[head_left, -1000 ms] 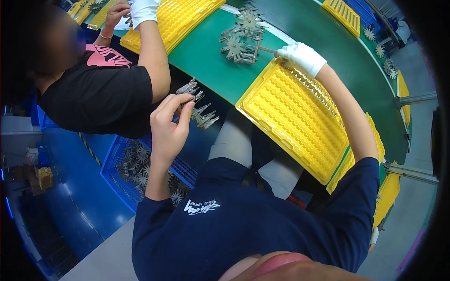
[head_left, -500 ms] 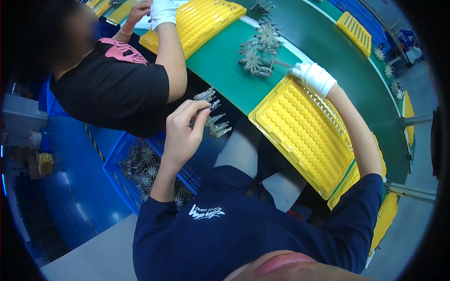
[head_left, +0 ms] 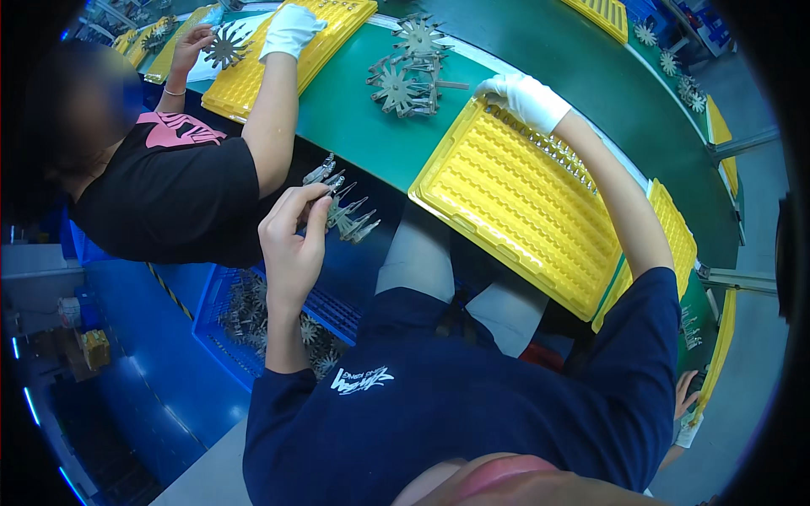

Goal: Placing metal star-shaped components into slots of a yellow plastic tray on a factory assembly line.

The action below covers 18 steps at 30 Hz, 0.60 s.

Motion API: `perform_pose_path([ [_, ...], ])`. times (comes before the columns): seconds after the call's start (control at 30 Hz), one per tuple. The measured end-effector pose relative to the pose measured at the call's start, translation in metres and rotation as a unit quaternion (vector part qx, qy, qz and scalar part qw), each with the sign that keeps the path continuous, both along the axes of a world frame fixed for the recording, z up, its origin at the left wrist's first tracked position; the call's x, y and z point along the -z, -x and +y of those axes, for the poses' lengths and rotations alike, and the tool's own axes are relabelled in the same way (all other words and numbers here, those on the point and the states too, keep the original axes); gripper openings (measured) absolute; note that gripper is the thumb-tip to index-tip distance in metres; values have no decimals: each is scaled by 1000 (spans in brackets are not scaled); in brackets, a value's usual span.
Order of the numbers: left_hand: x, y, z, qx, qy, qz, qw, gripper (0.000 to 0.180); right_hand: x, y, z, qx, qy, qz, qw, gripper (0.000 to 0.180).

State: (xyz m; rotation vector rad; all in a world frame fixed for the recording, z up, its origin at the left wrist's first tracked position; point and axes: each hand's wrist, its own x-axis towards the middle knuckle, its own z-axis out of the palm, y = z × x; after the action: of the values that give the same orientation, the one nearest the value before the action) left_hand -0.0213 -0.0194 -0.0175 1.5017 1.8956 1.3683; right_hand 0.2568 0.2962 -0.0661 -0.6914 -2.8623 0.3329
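Two hands, left hand (head_left: 294, 240) fingers gripping metal sprue (head_left: 342, 211), gloved right hand (head_left: 521, 97) (grip unclear) on yellow tray (head_left: 515, 202), green table (head_left: 354, 110).

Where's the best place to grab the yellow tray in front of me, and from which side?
Probably grip the yellow tray by its raised rim at the near-left corner, coming from your left. That edge overhangs the green table, and the right hand already covers the far end.

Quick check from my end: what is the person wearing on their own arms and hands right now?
The right hand wears a white fabric glove reaching the wrist. The left hand is bare, with no glove. Both arms come out of short dark navy sleeves, leaving the forearms uncovered. No watch or bracelet shows on either wrist.
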Motion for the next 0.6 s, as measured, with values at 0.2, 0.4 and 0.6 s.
perform_pose_path([
  [0.2, 2, -4, 2, 4, 3, 14, 1000, 10, -3, -5, -5, 17, 35, -9, 999, 14],
  [0.4, 5, -6, 5, -6, 16, 21, 1000, 10, -5, -5, -10, -29, -16, 1, 999, 13],
  [0.6, -2, -15, 6, -1, 14, 16, 1000, 10, -12, 3, -14, -7, 7, -54, 998, 12],
])
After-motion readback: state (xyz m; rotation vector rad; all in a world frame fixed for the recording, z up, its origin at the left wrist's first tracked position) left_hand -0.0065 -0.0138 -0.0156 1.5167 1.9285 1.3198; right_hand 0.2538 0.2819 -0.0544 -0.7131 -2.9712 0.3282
